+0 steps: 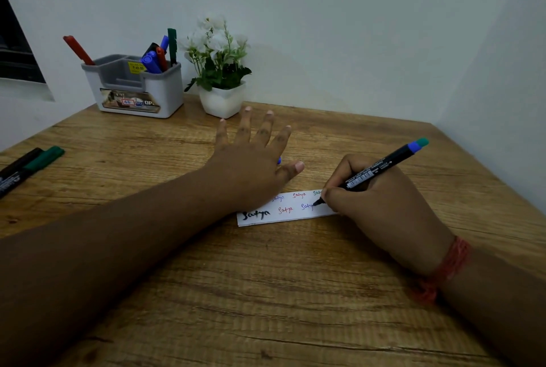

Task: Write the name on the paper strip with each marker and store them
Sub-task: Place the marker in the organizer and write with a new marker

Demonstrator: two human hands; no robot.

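Observation:
A white paper strip (291, 216) lies on the wooden table (266, 292) with the name written on it several times in black, red, blue and green. My left hand (254, 159) lies flat with fingers spread, its heel on the strip's upper left part. My right hand (381, 204) grips a black-bodied marker (381, 167) with a blue end ring and a green tip at its back end; its nib touches the strip's right end. A small blue object (279, 160), maybe a cap, peeks from under my left hand.
A grey-white pen holder (165, 91) at the back left holds several red, blue, green and black markers. A white pot with white flowers (221, 100) stands beside it. A black marker (14, 171) and a green-capped marker (44, 156) lie at the left table edge.

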